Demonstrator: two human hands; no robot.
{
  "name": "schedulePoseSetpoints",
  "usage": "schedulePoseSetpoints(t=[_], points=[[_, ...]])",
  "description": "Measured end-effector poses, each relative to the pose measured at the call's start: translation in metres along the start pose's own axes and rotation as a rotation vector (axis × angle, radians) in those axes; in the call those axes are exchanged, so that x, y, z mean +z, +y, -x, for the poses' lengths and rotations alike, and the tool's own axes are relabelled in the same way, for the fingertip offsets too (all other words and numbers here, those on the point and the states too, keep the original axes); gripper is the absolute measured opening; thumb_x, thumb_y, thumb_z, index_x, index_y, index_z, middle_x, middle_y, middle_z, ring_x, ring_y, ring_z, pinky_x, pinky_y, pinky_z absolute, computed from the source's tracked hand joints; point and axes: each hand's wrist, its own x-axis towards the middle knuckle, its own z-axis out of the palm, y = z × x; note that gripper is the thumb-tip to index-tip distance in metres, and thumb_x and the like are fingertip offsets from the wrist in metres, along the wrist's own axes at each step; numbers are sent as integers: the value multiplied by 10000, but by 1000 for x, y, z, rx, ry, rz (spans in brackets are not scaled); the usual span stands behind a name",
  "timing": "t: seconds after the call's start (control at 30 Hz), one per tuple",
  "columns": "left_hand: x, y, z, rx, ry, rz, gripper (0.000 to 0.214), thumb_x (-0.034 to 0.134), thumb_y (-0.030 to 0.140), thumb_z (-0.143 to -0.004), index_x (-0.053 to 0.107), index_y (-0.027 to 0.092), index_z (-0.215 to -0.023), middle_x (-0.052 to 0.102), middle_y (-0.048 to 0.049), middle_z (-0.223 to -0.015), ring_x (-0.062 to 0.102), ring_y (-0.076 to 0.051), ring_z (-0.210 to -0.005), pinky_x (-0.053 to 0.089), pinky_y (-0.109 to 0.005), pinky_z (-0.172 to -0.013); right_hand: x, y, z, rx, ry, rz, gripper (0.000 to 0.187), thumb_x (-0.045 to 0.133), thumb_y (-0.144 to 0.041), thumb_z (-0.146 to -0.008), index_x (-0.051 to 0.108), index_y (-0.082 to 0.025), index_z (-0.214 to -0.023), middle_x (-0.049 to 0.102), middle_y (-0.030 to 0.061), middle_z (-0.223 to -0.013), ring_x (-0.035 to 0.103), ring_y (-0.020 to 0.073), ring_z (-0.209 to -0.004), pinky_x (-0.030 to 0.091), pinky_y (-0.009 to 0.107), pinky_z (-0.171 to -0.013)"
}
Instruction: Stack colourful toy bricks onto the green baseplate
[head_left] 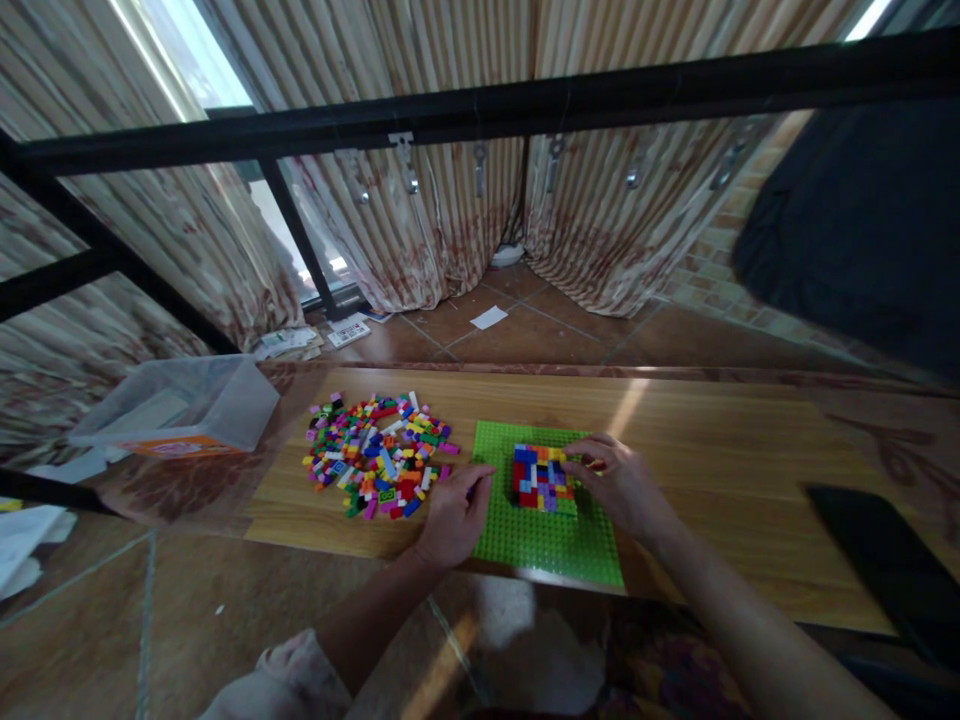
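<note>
On a green studded baseplate point(502, 545) stands a low block build point(544, 480) of toy bricks in red, blue, white, yellow, orange and purple. My right hand point(622, 485) reaches over the plate from the right, its fingertips pinched at the build's far right corner. A bit of yellow and red shows by those fingers, apparently a toy brick. Beside the plate's left edge is my left hand point(454, 515), its fingers curled in with the thumb near the forefinger. Something small and dark blue shows between them, too small to name. Left of it spreads a pile of loose bricks point(386, 460).
A clear plastic box point(255, 400) with an orange label stands at the left of the wooden board point(712, 480). At the right lies a flat black object point(862, 560). A black metal rail point(480, 115) crosses ahead, before striped curtains point(420, 230).
</note>
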Motion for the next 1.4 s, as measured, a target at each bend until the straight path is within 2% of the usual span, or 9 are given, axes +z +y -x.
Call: schedulePoseSetpoints(t=[0.17, 0.33, 0.63, 0.8, 0.97, 1.13, 1.4], points=[[0, 2, 0, -27, 7, 42, 158, 565, 244, -828, 703, 239, -904, 702, -46, -899, 624, -188, -850, 455, -297, -839, -3, -1, -1, -63, 11, 55, 215, 549, -344, -835, 713, -210, -875, 654, 57, -900, 619, 159, -740, 504, 302, -700], [-1, -1, -1, 26, -12, -15, 180, 532, 250, -856, 694, 240, -932, 697, -47, -912, 624, -182, -859, 452, -285, -816, -2, -1, 0, -82, 13, 72, 207, 550, -349, -841, 719, -232, -868, 660, 59, -922, 632, 179, -805, 508, 321, -757], [-1, -2, -1, 15, -15, -20, 183, 535, 236, -853, 698, 245, -936, 696, -48, -911, 626, -183, -863, 446, -287, -826, 1, -1, 0, -41, 32, 78, 186, 584, -343, -806, 709, -221, -871, 646, 48, -894, 623, 168, -752, 506, 309, -699], [-1, -3, -1, 63, -25, -83, 190, 513, 241, -873, 688, 230, -947, 700, -53, -918, 629, -178, -858, 454, -284, -814, 2, 0, -1, 81, 59, -80, 255, 630, -408, -751, 704, -213, -898, 656, 51, -909, 616, 154, -695, 509, 298, -641], [0, -8, -2, 126, -31, -144, 191, 494, 237, -890, 669, 211, -962, 699, -48, -929, 636, -162, -872, 465, -269, -809, 1, 0, -5, 249, 123, -293, 352, 591, -459, -771, 698, -158, -920, 713, 94, -881, 649, 206, -793, 509, 335, -727], [1, -9, -2, 174, -21, -167, 183, 486, 207, -892, 655, 193, -959, 699, -36, -905, 643, -147, -848, 482, -257, -776, 7, 1, -6, 319, 51, -301, 379, 597, -473, -764, 707, -145, -919, 727, 97, -870, 646, 203, -748, 497, 317, -679], [1, -12, -1, 189, -18, -214, 180, 488, 209, -895, 655, 198, -960, 704, -33, -915, 649, -143, -857, 490, -253, -792, 15, 8, -9, 349, -12, -283, 284, 607, -430, -759, 723, -184, -839, 731, 62, -835, 650, 192, -741, 485, 299, -674]])
